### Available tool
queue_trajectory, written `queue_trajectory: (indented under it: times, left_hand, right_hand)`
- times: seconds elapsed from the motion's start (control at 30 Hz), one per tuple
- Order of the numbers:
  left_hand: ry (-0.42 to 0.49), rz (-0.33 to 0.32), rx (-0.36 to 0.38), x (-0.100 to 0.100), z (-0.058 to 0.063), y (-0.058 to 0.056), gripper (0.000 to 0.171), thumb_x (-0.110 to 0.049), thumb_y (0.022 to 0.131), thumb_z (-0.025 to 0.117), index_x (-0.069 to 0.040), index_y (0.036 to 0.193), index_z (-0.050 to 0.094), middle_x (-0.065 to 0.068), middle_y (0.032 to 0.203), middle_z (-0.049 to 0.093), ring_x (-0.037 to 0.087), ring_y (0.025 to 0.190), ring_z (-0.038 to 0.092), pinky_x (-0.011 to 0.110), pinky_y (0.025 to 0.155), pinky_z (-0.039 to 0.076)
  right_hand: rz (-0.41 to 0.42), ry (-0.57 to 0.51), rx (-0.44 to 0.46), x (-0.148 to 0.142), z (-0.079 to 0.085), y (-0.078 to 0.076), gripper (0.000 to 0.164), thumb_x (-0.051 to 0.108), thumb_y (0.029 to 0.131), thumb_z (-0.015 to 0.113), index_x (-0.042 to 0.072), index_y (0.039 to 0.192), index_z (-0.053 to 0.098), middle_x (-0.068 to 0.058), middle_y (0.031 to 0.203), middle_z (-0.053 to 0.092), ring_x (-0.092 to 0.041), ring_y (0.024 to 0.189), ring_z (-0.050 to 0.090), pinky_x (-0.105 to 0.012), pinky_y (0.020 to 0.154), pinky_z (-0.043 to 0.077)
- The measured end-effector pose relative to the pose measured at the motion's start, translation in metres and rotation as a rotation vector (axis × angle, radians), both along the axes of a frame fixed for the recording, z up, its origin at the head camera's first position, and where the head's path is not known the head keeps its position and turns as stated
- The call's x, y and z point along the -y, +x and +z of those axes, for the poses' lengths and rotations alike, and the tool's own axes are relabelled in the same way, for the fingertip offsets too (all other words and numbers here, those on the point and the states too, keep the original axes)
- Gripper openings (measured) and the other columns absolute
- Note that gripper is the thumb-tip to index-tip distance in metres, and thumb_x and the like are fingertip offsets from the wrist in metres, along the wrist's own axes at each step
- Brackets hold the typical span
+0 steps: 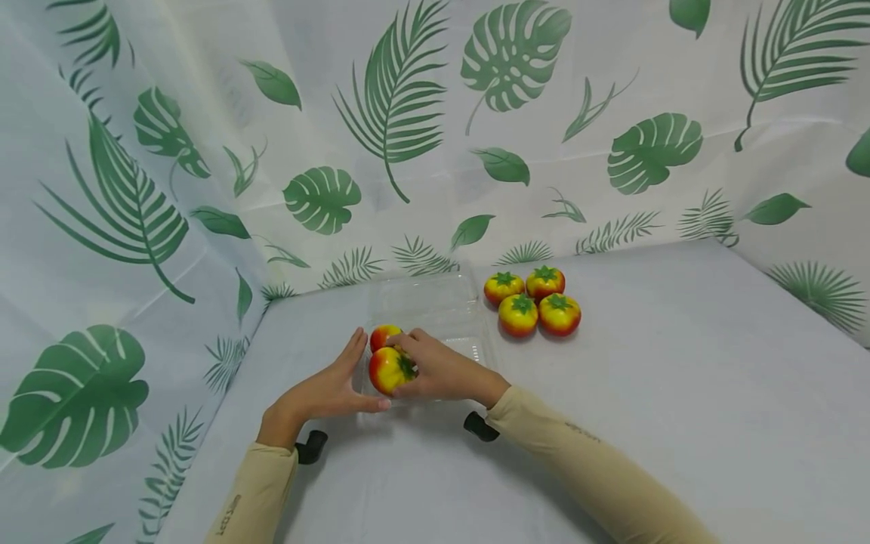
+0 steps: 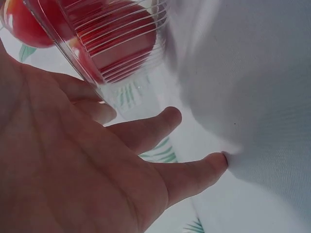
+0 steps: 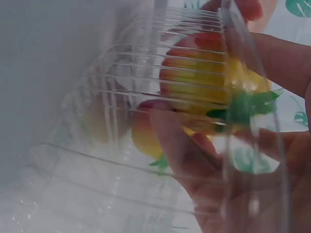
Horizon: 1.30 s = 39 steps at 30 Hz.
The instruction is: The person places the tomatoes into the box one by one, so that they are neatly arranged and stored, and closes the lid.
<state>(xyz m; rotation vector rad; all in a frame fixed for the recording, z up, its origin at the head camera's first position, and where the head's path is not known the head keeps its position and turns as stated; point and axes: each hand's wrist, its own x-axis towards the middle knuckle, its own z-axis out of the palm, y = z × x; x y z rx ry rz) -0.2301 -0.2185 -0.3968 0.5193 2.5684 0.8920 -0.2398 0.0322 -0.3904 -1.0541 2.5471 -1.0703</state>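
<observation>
A clear plastic clamshell box (image 1: 469,349) lies with its lid (image 1: 427,293) folded back, away from me. Inside its left half sits a red-and-yellow fruit (image 1: 384,334) with another fruit (image 1: 389,370) in front of it, tomato-shaped with a green leafy top. My right hand (image 1: 445,370) grips that front fruit between thumb and fingers; in the right wrist view it shows partly through the ribbed plastic. Against the box's left side stands my left hand (image 1: 328,391), fingers extended and thumb along the front. The left wrist view shows its fingers (image 2: 146,131) spread beside the box wall.
Several matching fruits (image 1: 519,313) are grouped on the white tabletop (image 1: 652,363) right of the box. Behind and to the left hangs a white leaf-print curtain (image 1: 435,151). Dark camera mounts (image 1: 481,427) sit under both wrists.
</observation>
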Motion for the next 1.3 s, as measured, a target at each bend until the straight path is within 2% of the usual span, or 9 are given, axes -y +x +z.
queue_trajectory:
  times: [0.27, 0.53, 0.8, 1.0, 1.17, 1.3]
  left_hand:
    - [0.019, -0.011, 0.008, -0.0004, -0.0006, -0.0007, 0.136, -0.062, 0.087, 0.083, -0.004, 0.17, -0.008, 0.011, 0.178, -0.018, 0.037, 0.163, -0.001, 0.062, 0.126, 0.016]
    - [0.019, -0.017, 0.006, 0.0006, -0.0016, -0.0005, 0.136, -0.063, 0.087, 0.082, -0.003, 0.17, -0.007, 0.012, 0.178, -0.017, 0.037, 0.163, -0.002, 0.062, 0.127, 0.015]
    - [0.023, -0.026, -0.002, 0.0011, -0.0013, 0.0, 0.137, -0.064, 0.087, 0.082, -0.002, 0.17, -0.007, 0.013, 0.177, -0.017, 0.036, 0.163, -0.003, 0.06, 0.127, 0.014]
    - [0.023, -0.021, -0.002, 0.0009, -0.0019, 0.0002, 0.136, -0.064, 0.087, 0.081, -0.002, 0.17, -0.007, 0.013, 0.178, -0.016, 0.037, 0.163, -0.002, 0.061, 0.127, 0.015]
    - [0.013, -0.015, 0.0, -0.0004, -0.001, 0.0004, 0.137, -0.065, 0.087, 0.081, -0.002, 0.17, -0.007, 0.013, 0.178, -0.016, 0.037, 0.163, 0.0, 0.061, 0.127, 0.016]
    - [0.014, -0.012, 0.007, -0.0013, -0.0005, 0.0003, 0.136, -0.063, 0.087, 0.082, -0.003, 0.17, -0.008, 0.013, 0.178, -0.016, 0.038, 0.163, 0.0, 0.061, 0.127, 0.016]
  right_hand:
    - [-0.006, -0.011, 0.011, 0.0029, -0.0036, 0.0006, 0.071, 0.018, 0.093, 0.086, 0.009, 0.156, 0.054, -0.014, 0.126, 0.056, -0.025, 0.111, 0.058, -0.041, 0.1, 0.057]
    - [0.01, 0.01, 0.041, 0.0033, -0.0025, -0.0019, 0.071, 0.02, 0.094, 0.085, 0.01, 0.157, 0.053, -0.013, 0.128, 0.059, -0.024, 0.11, 0.061, -0.038, 0.099, 0.058]
    - [0.04, -0.007, 0.07, 0.0037, -0.0038, -0.0049, 0.074, 0.019, 0.095, 0.084, 0.003, 0.158, 0.048, -0.017, 0.14, 0.059, -0.027, 0.114, 0.064, -0.039, 0.102, 0.057]
    - [0.069, -0.016, 0.078, 0.0024, -0.0056, -0.0066, 0.072, 0.019, 0.096, 0.083, 0.003, 0.158, 0.049, -0.015, 0.139, 0.061, -0.027, 0.115, 0.064, -0.038, 0.102, 0.057]
    - [0.104, -0.015, 0.119, -0.0016, -0.0083, -0.0088, 0.067, 0.02, 0.1, 0.078, 0.006, 0.159, 0.05, -0.012, 0.139, 0.06, -0.025, 0.116, 0.063, -0.034, 0.101, 0.056]
    - [0.112, -0.014, 0.135, -0.004, -0.0092, -0.0087, 0.06, 0.022, 0.105, 0.071, 0.006, 0.159, 0.05, -0.011, 0.136, 0.06, -0.024, 0.109, 0.064, -0.031, 0.097, 0.056]
